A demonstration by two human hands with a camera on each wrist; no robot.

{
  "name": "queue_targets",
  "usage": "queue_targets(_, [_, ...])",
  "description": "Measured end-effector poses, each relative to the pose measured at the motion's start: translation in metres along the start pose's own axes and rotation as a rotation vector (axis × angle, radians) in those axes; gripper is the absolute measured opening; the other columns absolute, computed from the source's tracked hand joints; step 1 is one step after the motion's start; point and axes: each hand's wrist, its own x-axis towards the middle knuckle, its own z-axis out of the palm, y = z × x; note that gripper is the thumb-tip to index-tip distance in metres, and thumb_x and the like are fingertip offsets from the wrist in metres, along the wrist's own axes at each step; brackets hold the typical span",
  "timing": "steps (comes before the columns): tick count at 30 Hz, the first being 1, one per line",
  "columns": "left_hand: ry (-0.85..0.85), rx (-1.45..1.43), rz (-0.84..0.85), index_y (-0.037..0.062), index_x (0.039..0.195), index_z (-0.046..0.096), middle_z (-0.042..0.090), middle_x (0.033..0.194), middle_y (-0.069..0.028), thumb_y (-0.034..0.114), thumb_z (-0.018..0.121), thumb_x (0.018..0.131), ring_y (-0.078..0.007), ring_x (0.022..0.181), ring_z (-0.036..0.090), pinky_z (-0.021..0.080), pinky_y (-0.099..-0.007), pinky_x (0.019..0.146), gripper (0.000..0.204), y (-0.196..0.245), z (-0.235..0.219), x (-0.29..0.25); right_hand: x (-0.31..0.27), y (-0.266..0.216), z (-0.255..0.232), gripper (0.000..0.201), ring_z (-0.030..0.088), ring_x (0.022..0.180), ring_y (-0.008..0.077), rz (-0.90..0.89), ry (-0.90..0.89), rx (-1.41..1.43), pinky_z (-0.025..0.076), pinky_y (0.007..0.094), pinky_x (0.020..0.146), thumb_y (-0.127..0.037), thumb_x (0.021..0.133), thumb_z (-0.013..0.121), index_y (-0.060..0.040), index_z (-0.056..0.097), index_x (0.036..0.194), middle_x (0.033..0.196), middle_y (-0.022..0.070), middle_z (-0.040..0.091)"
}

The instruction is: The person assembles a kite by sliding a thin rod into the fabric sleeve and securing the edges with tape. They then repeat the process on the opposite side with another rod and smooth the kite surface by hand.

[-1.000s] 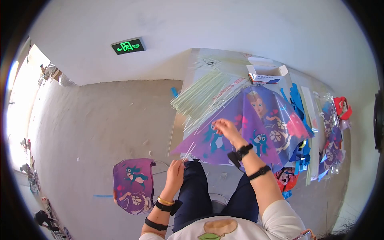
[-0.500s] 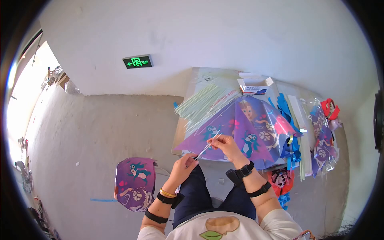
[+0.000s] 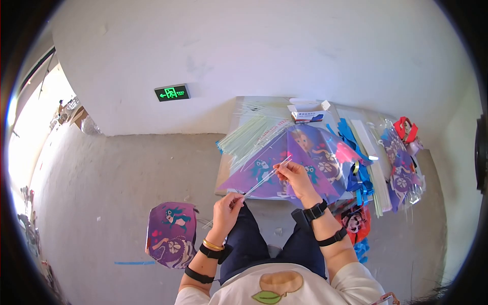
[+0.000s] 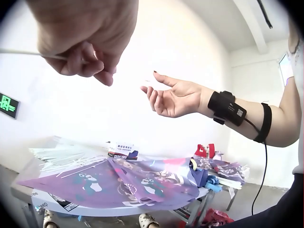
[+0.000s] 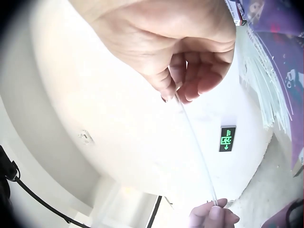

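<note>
Thin white rods [image 3: 259, 184] slant up to the right between the two hands, in front of the table. The left hand [image 3: 226, 211] grips their lower end, fingers curled round them in the left wrist view. At the upper part, the right hand [image 3: 296, 182] pinches a rod between thumb and fingers; the right wrist view shows the rod's tip [image 5: 178, 87] at its fingertips. Behind the hands, a triangular purple sheet [image 3: 244, 184] with cartoon prints, like a kite sail, lies over the table's front. The rods between the hands fade against the bright wall in the left wrist view.
A fanned pile of pale rods [image 3: 244, 136] lies on the table's left, with an open white box [image 3: 308, 113] behind it. Blue ribbons [image 3: 360, 179] and long white strips [image 3: 373, 168] lie on the right. Another printed purple piece [image 3: 173, 234] is low at the left.
The left hand has come up from the lap side, and the right hand has moved from over the sheet to pinch the rods' upper part. Both hands now hold the rods.
</note>
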Motion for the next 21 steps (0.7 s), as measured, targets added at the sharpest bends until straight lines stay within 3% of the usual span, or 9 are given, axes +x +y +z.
queue_targets(5, [0.086, 0.091, 0.058, 0.0022, 0.09, 0.065, 0.066, 0.073, -0.0094, 0.006, 0.07, 0.085, -0.0183, 0.061, 0.063, 0.048, -0.028, 0.058, 0.008, 0.015, -0.002, -0.004, -0.016, -0.003, 0.007, 0.022, 0.058, 0.072, 0.0065, 0.087, 0.053, -0.103, 0.046, 0.0225, 0.063, -0.026, 0.094, 0.069, -0.0049, 0.065, 0.094, 0.084, 0.0006, 0.066])
queue_targets(9, [0.16, 0.215, 0.127, 0.0025, 0.088, 0.065, 0.064, 0.078, -0.0084, 0.005, 0.07, 0.083, -0.0193, 0.059, 0.059, 0.046, -0.0292, 0.056, 0.008, 0.023, -0.002, -0.005, -0.022, 0.009, 0.007, 0.022, 0.058, 0.067, 0.0068, 0.024, 0.113, -0.241, 0.045, 0.023, 0.059, -0.025, 0.092, 0.071, -0.0049, 0.063, 0.089, 0.078, -0.0003, 0.064])
queue_targets(11, [0.181, 0.226, 0.151, 0.0018, 0.087, 0.065, 0.063, 0.08, -0.008, 0.004, 0.07, 0.082, -0.018, 0.057, 0.057, 0.044, -0.0283, 0.055, 0.008, 0.027, -0.001, -0.006, -0.028, 0.005, 0.018, 0.017, 0.059, 0.065, 0.0072, -0.143, 0.148, -0.274, 0.045, 0.0236, 0.059, -0.019, 0.091, 0.071, -0.0034, 0.064, 0.089, 0.073, -0.0003, 0.064])
queue_targets(12, [0.174, 0.242, 0.159, 0.0031, 0.088, 0.065, 0.063, 0.081, -0.0081, 0.005, 0.071, 0.082, -0.0203, 0.059, 0.059, 0.046, -0.0301, 0.055, 0.008, 0.03, 0.0, -0.007, -0.032, 0.002, 0.022, 0.017, 0.059, 0.065, 0.0072, -0.143, 0.153, -0.273, 0.045, 0.0236, 0.059, -0.019, 0.091, 0.071, -0.0034, 0.064, 0.089, 0.073, -0.0003, 0.064])
queue_targets(14, [0.17, 0.259, 0.172, 0.0043, 0.089, 0.064, 0.063, 0.083, -0.0083, 0.006, 0.071, 0.083, -0.0226, 0.06, 0.062, 0.048, -0.0319, 0.056, 0.009, 0.036, 0.0, -0.007, -0.035, -0.002, 0.028, 0.012, 0.06, 0.066, 0.0085, -0.317, 0.265, -0.499, 0.047, 0.0252, 0.06, -0.012, 0.088, 0.071, -0.0018, 0.065, 0.088, 0.072, 0.0015, 0.065])
queue_targets(21, [0.168, 0.235, 0.222, 0.0047, 0.09, 0.064, 0.062, 0.08, -0.0084, 0.005, 0.069, 0.084, -0.0235, 0.061, 0.062, 0.048, -0.0323, 0.057, 0.007, 0.04, 0.005, -0.005, -0.036, -0.004, 0.03, 0.006, 0.063, 0.066, 0.0161, -0.48, 0.334, -0.7, 0.049, 0.0292, 0.063, -0.005, 0.083, 0.069, -0.0024, 0.066, 0.087, 0.079, 0.0062, 0.067])
